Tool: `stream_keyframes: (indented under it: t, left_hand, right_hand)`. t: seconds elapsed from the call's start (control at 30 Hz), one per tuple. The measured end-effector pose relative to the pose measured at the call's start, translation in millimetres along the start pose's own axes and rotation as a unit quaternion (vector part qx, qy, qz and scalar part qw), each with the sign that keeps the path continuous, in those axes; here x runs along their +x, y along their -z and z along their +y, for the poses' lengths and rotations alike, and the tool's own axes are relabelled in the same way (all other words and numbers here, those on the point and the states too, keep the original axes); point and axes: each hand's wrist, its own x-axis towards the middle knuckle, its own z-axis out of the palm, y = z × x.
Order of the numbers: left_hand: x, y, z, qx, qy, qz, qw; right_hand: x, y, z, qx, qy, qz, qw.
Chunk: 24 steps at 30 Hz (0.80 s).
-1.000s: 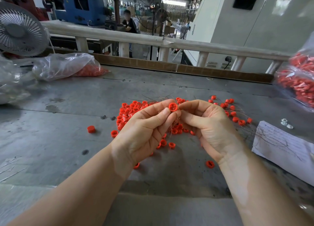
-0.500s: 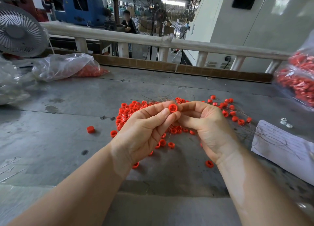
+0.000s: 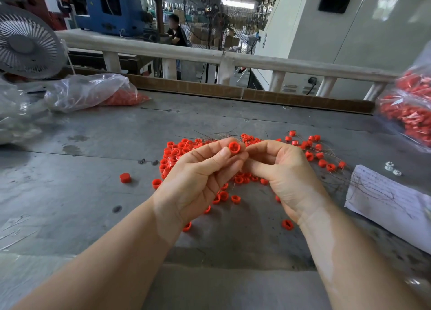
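Pinched by its sidewall in the left hand: small round red plastic cap, probably light, stiff, slippery; right hand curled alongside, hold unclear.

Just a tiny move

The left hand has slid the red cap a tiny bit left and turned its open end up more. The right hand has come slightly closer.

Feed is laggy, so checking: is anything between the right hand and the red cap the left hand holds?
Nothing visible. The left hand pinches the red cap at its fingertips; the right hand, fingers curled, is right beside it, above the loose caps.
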Motion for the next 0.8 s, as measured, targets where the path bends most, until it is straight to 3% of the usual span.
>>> stream_keyframes:
  t: [0.1, 0.2, 0.4, 0.7, 0.8]
  left_hand:
    - [1, 0, 0, 0.008, -0.016, 0.015, 1.0]
    - [5, 4, 3, -0.006, -0.05, 0.067, 0.996]
    - [7, 8, 3, -0.012, -0.064, 0.09, 0.994]
    - [6, 5, 0, 0.009, -0.053, 0.068, 0.996]
    - [6, 4, 0, 0.012, -0.055, 0.061, 0.997]
  right_hand:
    - [-1, 0, 1, -0.114, 0.046, 0.022, 0.992]
    - [0, 3, 0, -0.28, 0.099, 0.053, 0.953]
    - [-4, 0, 2, -0.417, 0.05, -0.122, 0.899]
    - [-5, -2, 8, -0.452, 0.046, -0.135, 0.881]
    - [-2, -1, 9, -0.451, 0.066, -0.095, 0.885]
